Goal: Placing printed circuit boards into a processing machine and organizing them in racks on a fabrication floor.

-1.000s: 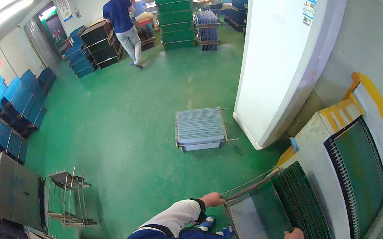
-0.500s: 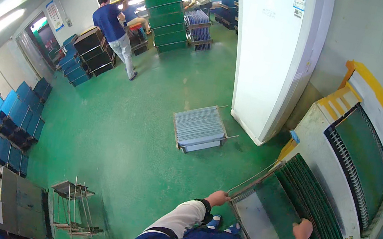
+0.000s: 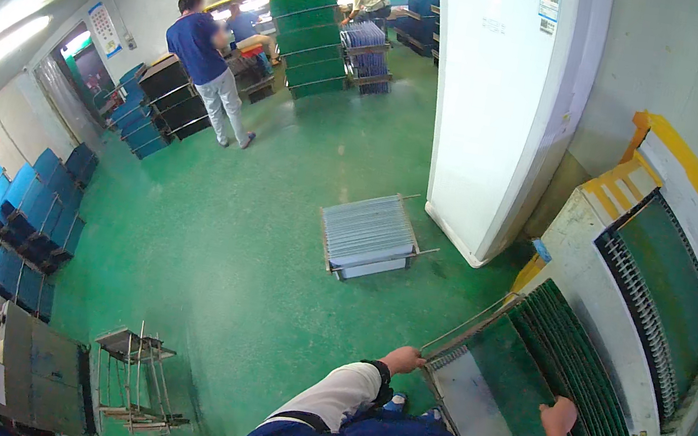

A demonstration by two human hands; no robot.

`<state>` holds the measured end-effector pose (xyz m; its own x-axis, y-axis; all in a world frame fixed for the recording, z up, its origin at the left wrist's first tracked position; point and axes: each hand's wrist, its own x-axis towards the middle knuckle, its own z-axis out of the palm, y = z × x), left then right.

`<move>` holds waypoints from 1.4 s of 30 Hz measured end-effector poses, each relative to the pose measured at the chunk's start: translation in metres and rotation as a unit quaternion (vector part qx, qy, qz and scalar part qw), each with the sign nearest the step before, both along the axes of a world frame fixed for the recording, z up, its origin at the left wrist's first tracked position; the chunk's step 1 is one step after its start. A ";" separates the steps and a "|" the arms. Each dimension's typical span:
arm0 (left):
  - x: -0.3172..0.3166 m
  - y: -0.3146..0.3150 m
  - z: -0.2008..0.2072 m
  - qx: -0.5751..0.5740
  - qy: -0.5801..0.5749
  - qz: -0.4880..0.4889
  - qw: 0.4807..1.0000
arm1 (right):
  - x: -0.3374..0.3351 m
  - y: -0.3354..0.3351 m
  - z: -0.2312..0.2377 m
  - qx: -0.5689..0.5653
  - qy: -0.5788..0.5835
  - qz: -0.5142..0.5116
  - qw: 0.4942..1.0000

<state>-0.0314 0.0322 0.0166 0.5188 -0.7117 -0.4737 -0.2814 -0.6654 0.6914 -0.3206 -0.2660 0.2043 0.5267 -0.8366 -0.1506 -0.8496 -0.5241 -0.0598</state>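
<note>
At the lower right stands a rack with a metal rod along its far side, packed with several dark green flat boards. My left hand is closed on the rack's left corner. Over the near part of the rack, my right hand is closed at the edge of the leftmost green board, which leans apart from the others. A whitish sheet-like surface shows left of that board. My fingers partly hide the gripped edges.
Right of the rack is a pale machine with a toothed green conveyor bed. A rack of light panels sits on the green floor ahead, beside a tall white cabinet. A metal stand is at left; a co-worker stands farther off.
Both hands keep nearly the same places on the rack and board. The co-worker at the far left has shifted stance and turned somewhat. The whole view has moved slightly.
</note>
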 end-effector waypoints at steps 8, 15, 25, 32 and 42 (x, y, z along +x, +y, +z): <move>0.006 -0.004 0.019 0.025 0.059 -0.014 0.998 | -0.003 -0.009 -0.007 0.015 -0.003 -0.017 1.000; 0.012 -0.004 -0.010 0.027 0.022 -0.030 0.999 | 0.000 -0.016 -0.016 -0.018 0.009 0.004 1.000; 0.008 -0.004 -0.008 -0.030 -0.042 -0.006 0.999 | 0.001 -0.020 -0.014 0.004 0.001 0.000 1.000; 0.007 -0.012 0.034 0.053 -0.021 -0.022 0.998 | -0.003 -0.021 -0.014 0.011 -0.008 -0.002 1.000; 0.007 -0.013 0.023 0.052 -0.064 -0.036 0.996 | -0.003 -0.027 -0.020 0.005 -0.006 0.017 1.000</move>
